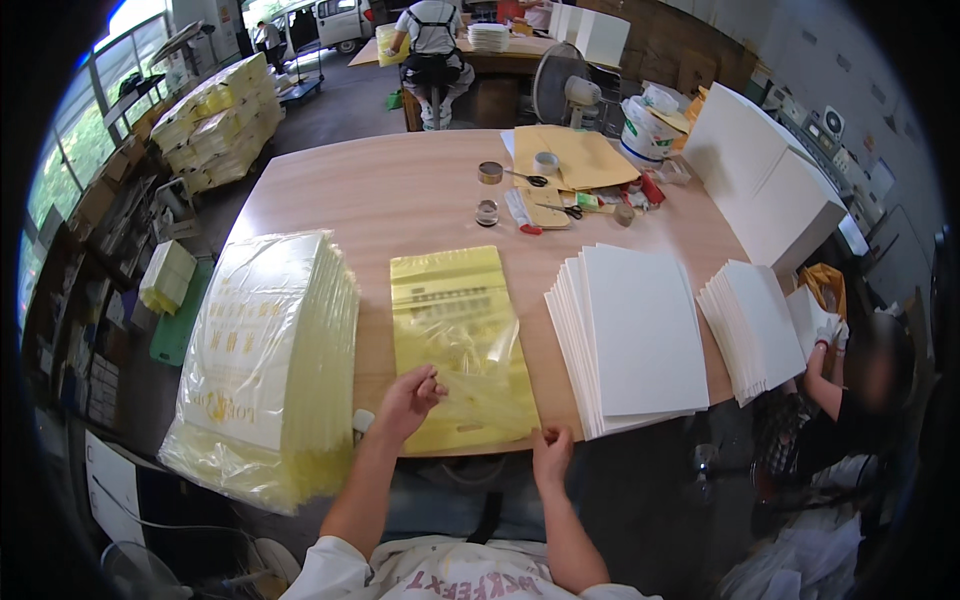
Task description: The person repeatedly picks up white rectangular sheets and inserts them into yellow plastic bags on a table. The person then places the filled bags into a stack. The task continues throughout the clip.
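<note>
A yellow plastic bag point(455, 290) with a clear front and a handle slot at its near end lies flat on the table before me. My left hand point(408, 397) is closed at the near left part of the bag, pinching its loose clear film. At the near right corner, my right hand point(552, 452) has its fingertips pressed together on the bag's edge. Between both hands the film looks lifted and creased. Left of the bag rises a thick stack of filled yellow bags point(250, 350). On the other side stands a fanned stack of white boards point(645, 330).
A smaller stack of white boards point(755, 325) sits at the table's right edge. Far back lie brown envelopes point(580, 155), scissors point(530, 180) and tape rolls point(487, 212). A co-worker point(850, 390) sits at the right, handling white sheets. Behind the table stands a fan point(562, 88).
</note>
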`<move>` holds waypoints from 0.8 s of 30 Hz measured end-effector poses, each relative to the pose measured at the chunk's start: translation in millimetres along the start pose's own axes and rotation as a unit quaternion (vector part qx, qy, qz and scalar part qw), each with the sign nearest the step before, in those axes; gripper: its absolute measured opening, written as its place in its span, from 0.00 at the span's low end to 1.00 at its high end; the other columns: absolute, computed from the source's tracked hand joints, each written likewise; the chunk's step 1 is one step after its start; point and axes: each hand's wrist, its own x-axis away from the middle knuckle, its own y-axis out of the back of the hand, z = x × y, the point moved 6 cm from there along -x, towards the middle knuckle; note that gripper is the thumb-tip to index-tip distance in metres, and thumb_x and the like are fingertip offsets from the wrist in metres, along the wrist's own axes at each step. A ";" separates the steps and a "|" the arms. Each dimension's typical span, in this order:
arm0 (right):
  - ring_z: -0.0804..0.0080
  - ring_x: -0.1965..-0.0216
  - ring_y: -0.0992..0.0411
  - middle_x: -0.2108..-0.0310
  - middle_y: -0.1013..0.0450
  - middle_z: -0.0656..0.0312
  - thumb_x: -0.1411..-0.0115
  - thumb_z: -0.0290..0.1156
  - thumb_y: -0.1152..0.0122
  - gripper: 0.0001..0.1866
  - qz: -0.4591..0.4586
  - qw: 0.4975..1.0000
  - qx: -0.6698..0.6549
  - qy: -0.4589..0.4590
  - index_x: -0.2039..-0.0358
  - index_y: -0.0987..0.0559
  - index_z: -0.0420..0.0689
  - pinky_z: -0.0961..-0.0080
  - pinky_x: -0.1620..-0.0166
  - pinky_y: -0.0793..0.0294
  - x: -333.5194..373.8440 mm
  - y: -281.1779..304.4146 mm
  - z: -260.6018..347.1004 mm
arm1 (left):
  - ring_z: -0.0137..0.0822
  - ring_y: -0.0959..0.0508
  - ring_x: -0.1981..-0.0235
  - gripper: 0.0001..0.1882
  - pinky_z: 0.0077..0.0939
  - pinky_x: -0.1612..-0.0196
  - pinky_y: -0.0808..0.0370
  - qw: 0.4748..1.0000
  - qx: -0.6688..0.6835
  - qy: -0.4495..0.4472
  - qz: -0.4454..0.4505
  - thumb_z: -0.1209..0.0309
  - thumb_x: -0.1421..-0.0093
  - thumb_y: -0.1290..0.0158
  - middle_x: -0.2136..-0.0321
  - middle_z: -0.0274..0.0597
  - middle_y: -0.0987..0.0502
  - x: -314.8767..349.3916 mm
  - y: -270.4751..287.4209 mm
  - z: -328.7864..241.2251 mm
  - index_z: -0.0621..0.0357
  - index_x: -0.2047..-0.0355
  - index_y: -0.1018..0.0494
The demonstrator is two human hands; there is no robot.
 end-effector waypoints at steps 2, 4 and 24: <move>0.57 0.69 0.27 0.68 0.26 0.53 0.46 0.21 0.38 0.04 -0.085 0.973 0.127 0.171 0.71 0.25 0.39 0.67 0.64 0.27 33.6 29.4 88.1 | 0.29 0.26 0.72 0.12 0.22 0.60 0.28 0.996 -0.085 0.005 -0.030 0.65 0.29 0.55 0.82 0.29 0.29 11.3 -23.0 8.7 0.59 0.61 0.25; 0.49 0.59 0.28 0.59 0.26 0.50 0.48 0.19 0.42 0.10 0.053 0.931 0.075 0.352 0.63 0.26 0.40 0.62 0.56 0.27 56.4 23.3 117.2 | 0.28 0.27 0.73 0.13 0.23 0.64 0.28 0.963 -0.271 -0.014 0.009 0.65 0.30 0.54 0.81 0.28 0.29 16.9 -58.3 22.7 0.60 0.61 0.23; 0.57 0.50 0.26 0.57 0.24 0.53 0.35 0.34 0.45 0.18 0.391 0.878 0.111 0.252 0.46 0.27 0.44 0.63 0.47 0.28 23.6 -29.6 63.6 | 0.57 0.22 0.71 0.11 0.48 0.68 0.26 0.636 -0.745 -0.201 -0.018 0.70 0.39 0.48 0.73 0.52 0.23 41.6 -112.8 66.4 0.59 0.57 0.29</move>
